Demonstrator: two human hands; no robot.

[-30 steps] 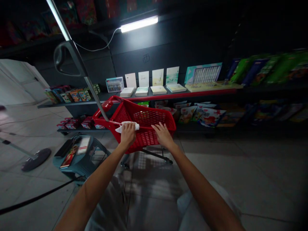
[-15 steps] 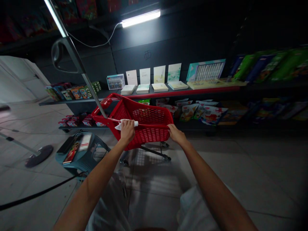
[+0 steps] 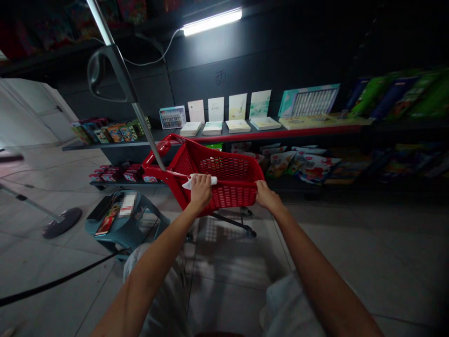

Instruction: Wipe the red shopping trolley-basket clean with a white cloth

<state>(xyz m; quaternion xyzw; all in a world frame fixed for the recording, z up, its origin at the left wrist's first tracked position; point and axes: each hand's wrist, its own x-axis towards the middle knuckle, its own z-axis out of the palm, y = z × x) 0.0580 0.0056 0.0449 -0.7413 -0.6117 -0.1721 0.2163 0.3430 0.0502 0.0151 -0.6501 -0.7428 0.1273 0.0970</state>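
Observation:
A red plastic shopping cart (image 3: 231,194) stands sideways in front of me, its lattice basket facing up. My left hand (image 3: 201,191) is closed over the near rim, wrapped round a white tube-like item (image 3: 213,180) whose flat, pointed end sticks out on the other side. At the basket's front corner, my right hand (image 3: 268,195) grips the rim with bent fingers. A metal pole (image 3: 145,128) with a dark looped bracket slants down to the cart's handle end; its foot is hidden.
Behind the cart runs a shelf (image 3: 252,135) with booklets, boxed sets and bagged goods. Left of my legs is a blue-grey stool (image 3: 136,229) carrying flat items. A round stand base (image 3: 63,223) and a black cable (image 3: 66,278) lie on the tiled floor. A tube light (image 3: 212,21) hangs above.
The cart, both hands and the surroundings appear slightly further right in view. The cart and hands have shifted a little more than the shelf. Both grips look the same.

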